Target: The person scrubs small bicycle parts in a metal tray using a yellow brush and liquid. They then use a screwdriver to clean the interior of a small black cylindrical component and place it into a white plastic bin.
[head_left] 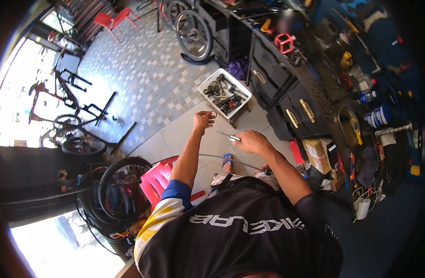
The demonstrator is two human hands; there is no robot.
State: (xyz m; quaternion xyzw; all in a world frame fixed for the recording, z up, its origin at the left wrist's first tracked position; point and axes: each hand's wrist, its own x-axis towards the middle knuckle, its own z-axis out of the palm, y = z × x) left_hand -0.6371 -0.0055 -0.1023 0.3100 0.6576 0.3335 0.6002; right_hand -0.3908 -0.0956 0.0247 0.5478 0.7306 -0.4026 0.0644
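Out in front of me, my left hand (203, 121) is closed, its fingertips pinching a small thin ring (214, 114). Just to the right and a little nearer, my right hand (253, 142) wraps round a slim pointed tool (226, 135). Its thin tip points toward my left hand without touching the ring; its exact kind is too small to make out. Beyond both hands stands a white plastic bin (208, 78) with several dark metal bike parts (221, 95) in it. A grey cable (217, 156) arcs below my forearms.
A red plastic chair (157, 181) and a bicycle wheel (124, 187) are at my left. On the right runs a dark workbench with drawers (286, 92), crowded with tools; cardboard boxes (316, 155) sit beneath. Bike frames (66, 92) stand at far left.
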